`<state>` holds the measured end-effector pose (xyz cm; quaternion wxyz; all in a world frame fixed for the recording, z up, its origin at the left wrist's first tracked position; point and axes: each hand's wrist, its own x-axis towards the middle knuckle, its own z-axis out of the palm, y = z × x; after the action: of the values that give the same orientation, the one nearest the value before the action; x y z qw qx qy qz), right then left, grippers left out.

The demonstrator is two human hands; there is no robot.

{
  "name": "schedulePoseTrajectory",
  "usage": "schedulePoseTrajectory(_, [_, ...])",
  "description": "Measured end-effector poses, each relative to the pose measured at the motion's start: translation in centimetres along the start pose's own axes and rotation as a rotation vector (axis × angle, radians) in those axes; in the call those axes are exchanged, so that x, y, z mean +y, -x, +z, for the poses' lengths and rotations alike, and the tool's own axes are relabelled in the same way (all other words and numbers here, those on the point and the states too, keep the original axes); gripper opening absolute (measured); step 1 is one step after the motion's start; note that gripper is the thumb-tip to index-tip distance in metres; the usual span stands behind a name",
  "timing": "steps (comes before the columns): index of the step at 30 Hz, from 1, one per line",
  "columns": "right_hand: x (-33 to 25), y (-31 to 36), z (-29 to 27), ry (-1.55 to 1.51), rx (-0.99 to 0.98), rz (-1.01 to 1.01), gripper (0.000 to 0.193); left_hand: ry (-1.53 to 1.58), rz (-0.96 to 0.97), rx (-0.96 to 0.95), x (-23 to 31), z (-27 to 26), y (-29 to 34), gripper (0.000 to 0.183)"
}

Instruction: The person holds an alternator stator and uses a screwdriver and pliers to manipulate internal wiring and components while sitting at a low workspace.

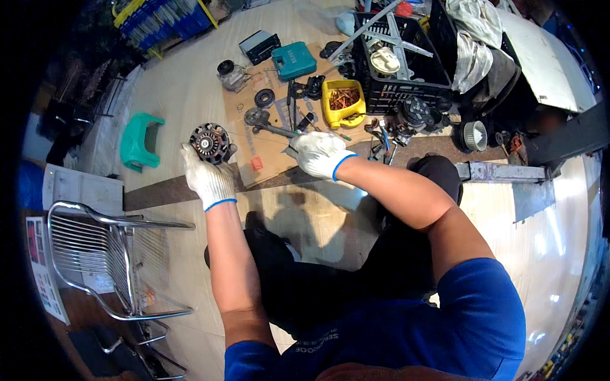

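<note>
My gloved left hand (210,178) is closed around a round alternator part (210,143) with a ring of copper windings and a central hub facing up. To the right, my gloved right hand (321,152) is closed on the dark handle of a hammer-like tool (276,129). The tool's grey, rounded head points left, toward the alternator part but apart from it. Beneath both hands lies a flattened cardboard sheet (273,166) on the floor. Just beyond the right hand stands a yellow cut-open jug (356,116) holding small copper-coloured pieces.
A teal tool case (294,60), a black ring (264,97) and a metal motor unit (233,75) sit on or near the cardboard. At right are a black crate (406,95) and loose tools (384,143). A green stool (141,141) and chrome chair (95,254) stand left.
</note>
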<state>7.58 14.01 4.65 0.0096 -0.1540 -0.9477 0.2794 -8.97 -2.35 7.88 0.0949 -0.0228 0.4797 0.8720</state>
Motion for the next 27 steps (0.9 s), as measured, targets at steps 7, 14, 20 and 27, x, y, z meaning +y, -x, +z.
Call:
schedulePoseTrajectory(7, [1.5, 1.5, -2.5, 0.122, -0.218, 0.093, 0.041, -0.007, 0.144, -0.111, 1.5, -1.7, -0.5, 0.044])
schedulePoseTrajectory(14, [3.6, 1.1, -7.4, -0.01, 0.362, 0.078, 0.051, -0.041, 0.19, -0.197, 1.7, -2.8, -0.8, 0.04])
schedulePoseTrajectory(20, [1.1, 1.2, -6.2, -0.048, 0.172, -0.23, 0.064, 0.016, 0.019, -0.334, 0.8, -1.6, 0.5, 0.039])
schedulePoseTrajectory(27, [-0.7, 1.7, -0.2, -0.238, -0.021, -0.133, 0.054, 0.075, -0.107, -0.361, -0.4, -1.2, 0.2, 0.048])
